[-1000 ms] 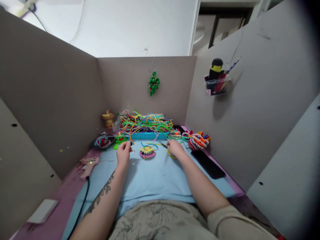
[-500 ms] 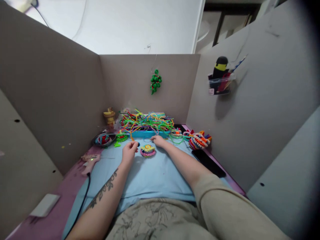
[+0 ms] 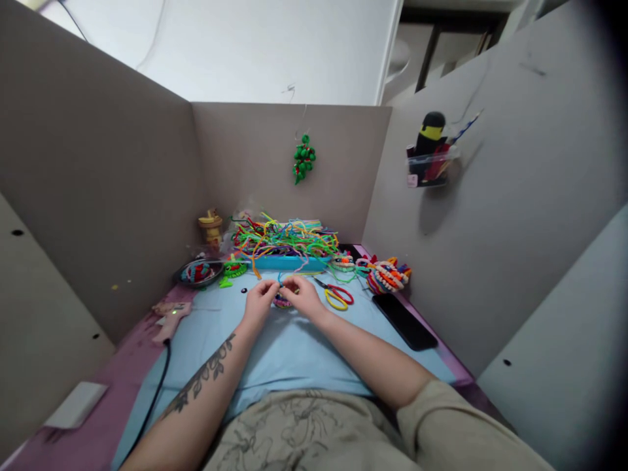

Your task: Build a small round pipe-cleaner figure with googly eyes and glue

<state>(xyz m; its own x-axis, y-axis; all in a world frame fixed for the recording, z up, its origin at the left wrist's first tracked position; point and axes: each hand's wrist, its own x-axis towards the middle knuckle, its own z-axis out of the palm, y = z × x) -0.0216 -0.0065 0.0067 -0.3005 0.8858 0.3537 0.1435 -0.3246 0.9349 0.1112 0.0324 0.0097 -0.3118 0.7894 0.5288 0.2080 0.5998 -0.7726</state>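
Left hand (image 3: 261,299) and right hand (image 3: 305,297) pinch thin blue fuzzy stem (image 3: 280,279) at twelve o'clock, apparently shaping it. Pink-and-purple fuzzy piece (image 3: 283,303) at hands' six o'clock, partly hidden; red-and-yellow-handled scissors (image 3: 338,297) at three. Next move seemingly calls for steady double pinch.

One left hand (image 3: 260,299) and one right hand (image 3: 305,299) make two at the dial's centre, with at least one blue strand (image 3: 280,279). At three o'clock: one pair of scissors (image 3: 338,296). Between three and four: one phone (image 3: 405,321). At nine: one glue gun (image 3: 173,322) and one small black disc (image 3: 244,290). At eight: one white block (image 3: 76,405). At twelve: one blue tray (image 3: 269,263), its strands (image 3: 284,241) too tangled to count, and one green hanging ornament (image 3: 304,159).
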